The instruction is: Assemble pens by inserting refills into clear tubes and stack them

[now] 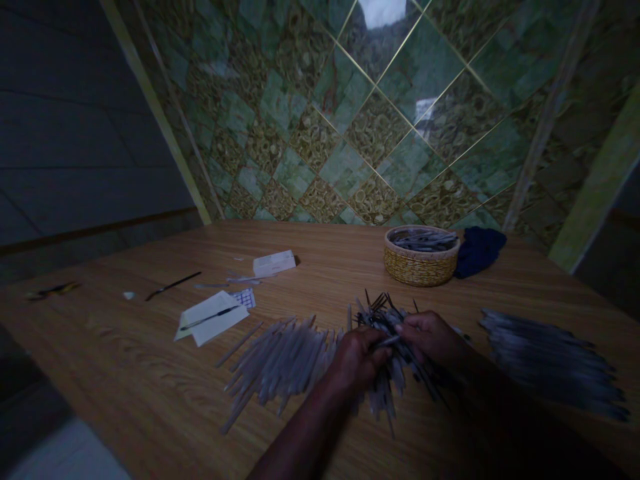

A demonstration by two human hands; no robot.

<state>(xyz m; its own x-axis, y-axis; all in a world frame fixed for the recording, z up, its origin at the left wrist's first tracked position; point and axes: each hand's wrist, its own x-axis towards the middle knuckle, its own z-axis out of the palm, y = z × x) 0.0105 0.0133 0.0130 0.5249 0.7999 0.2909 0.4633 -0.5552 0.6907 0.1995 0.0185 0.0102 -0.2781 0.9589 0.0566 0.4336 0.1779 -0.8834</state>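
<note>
My left hand [363, 357] is closed around a slim pale tube [389, 341] above a heap of thin dark sticks and pale tubes [383, 390]. Close beside it, the fingers of my right hand [427, 337] are pinched at the tube's far end; what they grip is too dim to make out. Dark stick tips [375, 303] poke out beyond both hands. To the left of my hands lies a spread of pale, translucent tubes [285, 360]. On the right rests a neat row of darker, filled-looking tubes [550, 360].
A woven basket [421, 267] full of thin sticks stands at the back right, touching a dark blue cloth [480, 250]. Leftward lie a small white box [275, 263], papers [220, 325] with a thin dark stick on top, another dark stick [173, 285] and a yellow-and-black tool [53, 291].
</note>
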